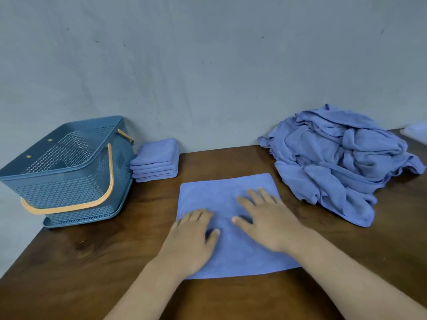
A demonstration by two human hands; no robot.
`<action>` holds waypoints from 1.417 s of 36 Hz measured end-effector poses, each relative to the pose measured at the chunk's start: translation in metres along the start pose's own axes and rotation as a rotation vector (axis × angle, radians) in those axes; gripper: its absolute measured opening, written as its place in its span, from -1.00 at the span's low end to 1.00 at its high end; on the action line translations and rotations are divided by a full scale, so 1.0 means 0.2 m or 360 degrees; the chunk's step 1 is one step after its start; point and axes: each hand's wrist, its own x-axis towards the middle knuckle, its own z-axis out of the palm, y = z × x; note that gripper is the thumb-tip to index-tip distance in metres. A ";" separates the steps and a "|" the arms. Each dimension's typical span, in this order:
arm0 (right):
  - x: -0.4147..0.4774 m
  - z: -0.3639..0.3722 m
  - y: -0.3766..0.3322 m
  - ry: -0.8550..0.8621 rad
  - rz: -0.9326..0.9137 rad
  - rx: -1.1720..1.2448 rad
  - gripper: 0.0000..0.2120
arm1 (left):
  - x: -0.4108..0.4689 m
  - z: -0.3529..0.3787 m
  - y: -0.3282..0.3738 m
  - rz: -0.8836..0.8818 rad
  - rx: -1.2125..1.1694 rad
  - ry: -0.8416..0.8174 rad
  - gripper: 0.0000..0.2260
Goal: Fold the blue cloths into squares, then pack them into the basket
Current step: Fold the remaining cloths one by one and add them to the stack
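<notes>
A blue cloth [221,195] lies flat on the brown table in front of me. My left hand [191,236] presses its left part with straight fingers. My right hand [265,218] lies flat on its middle, fingers spread. A stack of several folded blue cloths [157,160] sits against the wall, just right of the blue perforated basket [57,190] with an orange handle. The basket stands at the table's left edge and looks empty. A heap of crumpled blue cloths [339,162] fills the back right.
The wooden table [92,262] meets a grey wall [208,65] at the back. A pale flat object [416,132] shows at the far right edge, cut off by the frame.
</notes>
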 end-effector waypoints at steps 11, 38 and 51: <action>-0.31 0.09 0.07 0.0001 0.0054 0.0018 -0.19 | -0.13 0.08 -0.05 -0.0068 0.0070 -0.0088 -0.33; 0.28 0.02 0.26 0.0025 0.0262 0.0124 -0.19 | 0.52 0.01 -0.21 -0.0223 0.0080 -0.0156 -0.21; 0.15 -0.01 0.06 0.0121 0.0049 -0.0026 -0.38 | 0.40 0.05 -0.04 0.0055 -0.0004 -0.0047 -0.44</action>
